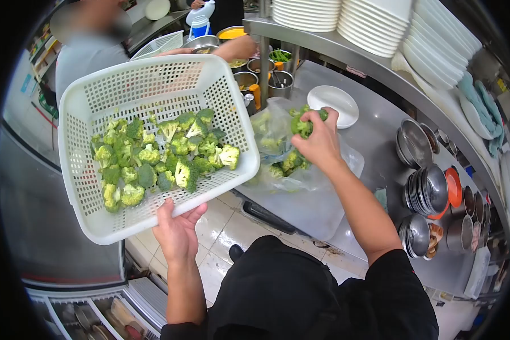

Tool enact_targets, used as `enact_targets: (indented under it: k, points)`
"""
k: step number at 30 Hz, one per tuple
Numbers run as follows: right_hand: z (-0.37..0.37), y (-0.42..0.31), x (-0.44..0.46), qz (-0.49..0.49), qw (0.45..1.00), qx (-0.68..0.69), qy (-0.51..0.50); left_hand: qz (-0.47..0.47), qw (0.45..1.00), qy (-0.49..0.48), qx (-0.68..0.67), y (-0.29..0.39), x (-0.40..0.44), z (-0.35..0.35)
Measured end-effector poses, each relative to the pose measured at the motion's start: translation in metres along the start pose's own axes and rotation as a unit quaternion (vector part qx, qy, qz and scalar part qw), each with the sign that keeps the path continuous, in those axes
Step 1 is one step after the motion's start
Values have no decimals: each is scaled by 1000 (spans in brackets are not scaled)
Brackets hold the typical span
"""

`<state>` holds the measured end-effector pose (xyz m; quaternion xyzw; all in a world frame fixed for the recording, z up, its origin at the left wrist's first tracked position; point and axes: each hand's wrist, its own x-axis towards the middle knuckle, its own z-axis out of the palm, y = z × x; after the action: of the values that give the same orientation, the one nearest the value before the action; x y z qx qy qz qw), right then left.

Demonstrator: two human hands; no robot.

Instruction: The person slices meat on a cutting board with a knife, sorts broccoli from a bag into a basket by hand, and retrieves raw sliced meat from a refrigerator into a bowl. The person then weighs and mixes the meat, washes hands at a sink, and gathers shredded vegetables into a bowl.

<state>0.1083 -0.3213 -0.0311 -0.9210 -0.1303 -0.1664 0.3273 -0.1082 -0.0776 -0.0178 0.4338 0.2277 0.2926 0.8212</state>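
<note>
My left hand (178, 229) grips the near rim of a white perforated plastic basket (147, 68), holding it tilted up on the left. Many cut broccoli florets (147, 158) lie in the basket's lower part. Over the steel counter, my right hand (320, 139) is closed around some broccoli (302, 126). Just below that hand, a clear plastic bag (317, 178) lies partly open with more broccoli (292, 161) inside. Beyond the right hand sits a white oval plate (334, 105).
Stacked metal bowls (425, 190) stand along the right of the steel counter (374, 153). White plates (374, 25) are piled on the shelf above. Another person (90, 62) reaches toward the ingredient pots (246, 79) at the back. A second person's hand holds a jug (203, 11).
</note>
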Motion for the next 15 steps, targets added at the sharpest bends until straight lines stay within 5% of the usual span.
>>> enact_targets:
  k: [6, 12, 15]
  points:
    - [24, -4, -6, -47, 963, -213, -160, -1, 1000, 12, 6, 7, -4, -9]
    - [43, -39, 11, -44, 976, -123, -173, -13, 1000, 10, -7, 11, -2, -17]
    - [69, -51, 19, 66, 986, 52, -142, -27, 999, 16, -13, 10, 0, -23]
